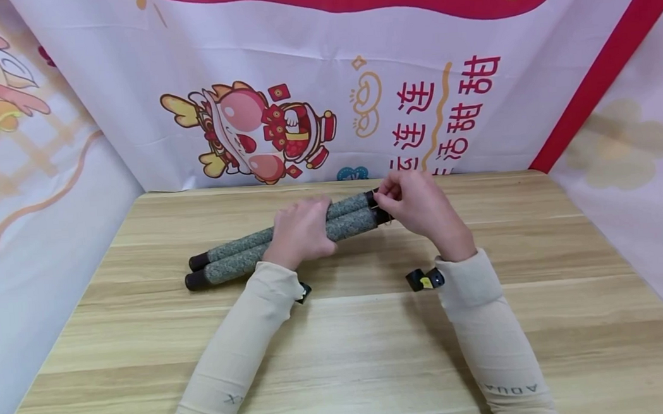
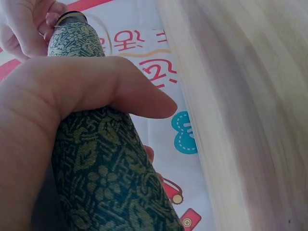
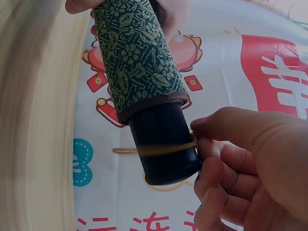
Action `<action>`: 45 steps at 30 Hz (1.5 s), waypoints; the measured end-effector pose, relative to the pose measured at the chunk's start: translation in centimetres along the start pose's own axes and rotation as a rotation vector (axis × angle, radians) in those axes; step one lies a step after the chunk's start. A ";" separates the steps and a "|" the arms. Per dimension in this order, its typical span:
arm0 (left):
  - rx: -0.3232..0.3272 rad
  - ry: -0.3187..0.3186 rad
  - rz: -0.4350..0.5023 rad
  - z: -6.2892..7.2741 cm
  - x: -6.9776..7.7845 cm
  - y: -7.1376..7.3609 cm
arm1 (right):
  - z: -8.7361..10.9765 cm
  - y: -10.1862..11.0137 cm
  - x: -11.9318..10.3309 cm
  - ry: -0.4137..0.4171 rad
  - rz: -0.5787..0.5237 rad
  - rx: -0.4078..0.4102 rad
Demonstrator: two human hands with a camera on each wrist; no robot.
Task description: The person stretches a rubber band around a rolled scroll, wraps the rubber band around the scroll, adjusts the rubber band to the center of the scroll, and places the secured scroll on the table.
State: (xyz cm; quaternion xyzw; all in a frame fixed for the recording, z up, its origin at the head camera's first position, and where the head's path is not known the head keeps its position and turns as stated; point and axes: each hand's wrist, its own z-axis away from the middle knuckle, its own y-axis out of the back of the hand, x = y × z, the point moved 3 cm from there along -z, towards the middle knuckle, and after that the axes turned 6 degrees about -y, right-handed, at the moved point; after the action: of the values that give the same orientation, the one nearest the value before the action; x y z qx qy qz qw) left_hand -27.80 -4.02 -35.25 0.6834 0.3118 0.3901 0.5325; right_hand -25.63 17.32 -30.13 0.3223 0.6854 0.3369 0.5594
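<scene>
Two long rods covered in green patterned brocade, a near one point(image 1: 238, 263) and a far one point(image 1: 237, 245), lie side by side at a slant with dark caps at their left ends. My left hand point(image 1: 301, 233) grips them around the middle, its thumb across the brocade point(image 2: 106, 178) in the left wrist view. At their right ends, my right hand point(image 1: 422, 206) pinches a thin tan rubber band point(image 3: 166, 149) between thumb and fingers. The band crosses a smooth black end piece point(image 3: 161, 126) and bulges out on its far side. The fingers partly hide the other end.
The rods are over a wood-grain table point(image 1: 352, 358), near its back edge. Behind stands a white cloth backdrop point(image 1: 298, 38) printed with cartoons and red characters, with more printed cloth at both sides. A small black device point(image 1: 426, 280) sits at the right wrist.
</scene>
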 end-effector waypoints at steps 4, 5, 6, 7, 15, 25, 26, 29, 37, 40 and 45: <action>-0.026 -0.005 -0.016 0.1 0.6 -0.2 | 0.0 -0.1 0.1 -0.003 0.036 0.011; -0.031 -0.007 -0.018 0.1 0.7 -0.2 | 0.0 -0.1 0.1 -0.006 0.043 0.013; -0.036 -0.010 -0.019 0.1 0.9 -0.2 | 0.0 -0.1 0.1 -0.010 0.050 0.016; -0.041 -0.014 -0.022 0.2 1.0 -0.2 | 0.0 -0.1 0.1 -0.011 0.056 0.018; -0.061 -0.051 -0.058 0.3 2.0 -0.6 | 0.2 -0.2 0.0 -0.035 0.097 0.016; -0.065 -0.075 -0.098 0.3 3.2 -1.1 | 0.3 -0.1 0.1 -0.034 0.153 0.008; -0.064 -0.076 -0.099 0.3 3.3 -1.1 | 0.3 -0.1 0.1 -0.032 0.157 0.003; -0.063 -0.080 -0.094 0.3 3.4 -1.2 | 0.3 -0.3 -0.1 -0.024 0.166 -0.018; -0.072 -0.045 -0.055 0.3 2.9 -0.8 | 0.6 -0.4 -1.0 -0.001 0.167 -0.063; -0.068 -0.021 -0.048 0.2 2.3 -0.5 | 0.9 -0.4 -1.4 0.001 0.157 -0.077; -0.053 0.012 -0.022 0.3 1.4 0.1 | 1.2 -0.2 -2.1 0.010 0.152 -0.086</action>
State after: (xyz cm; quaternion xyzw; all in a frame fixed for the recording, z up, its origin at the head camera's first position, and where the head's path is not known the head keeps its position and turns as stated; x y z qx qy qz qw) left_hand -26.82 -3.00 -34.88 0.6634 0.3120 0.3963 0.5527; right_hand -24.10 15.60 -29.35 0.3476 0.6467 0.4091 0.5418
